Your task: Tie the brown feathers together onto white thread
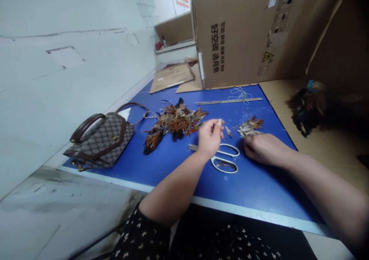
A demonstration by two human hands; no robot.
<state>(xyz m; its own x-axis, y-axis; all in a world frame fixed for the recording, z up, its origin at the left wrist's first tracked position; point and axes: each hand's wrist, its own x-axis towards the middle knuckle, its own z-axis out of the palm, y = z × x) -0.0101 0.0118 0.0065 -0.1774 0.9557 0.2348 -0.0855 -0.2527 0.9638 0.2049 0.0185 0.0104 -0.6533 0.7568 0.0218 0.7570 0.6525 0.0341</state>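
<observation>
My left hand is raised over the scissors, thumb and fingers pinched together; whatever they hold is too small to make out. Beneath it lie silver scissors, blades pointing left and partly covered by the hand. My right hand is closed, its curled fingers against the near edge of a small pile of grey and brown feathers. Its fingertips are mostly hidden. Between both hands rests a loose small feather. To the left spreads a larger heap of brown, orange and black feathers.
A patterned handbag stands at the left of the blue table. Thin sticks and tangled thread lie at the back, before a big cardboard box. Dark feather bundles sit on cardboard at the right.
</observation>
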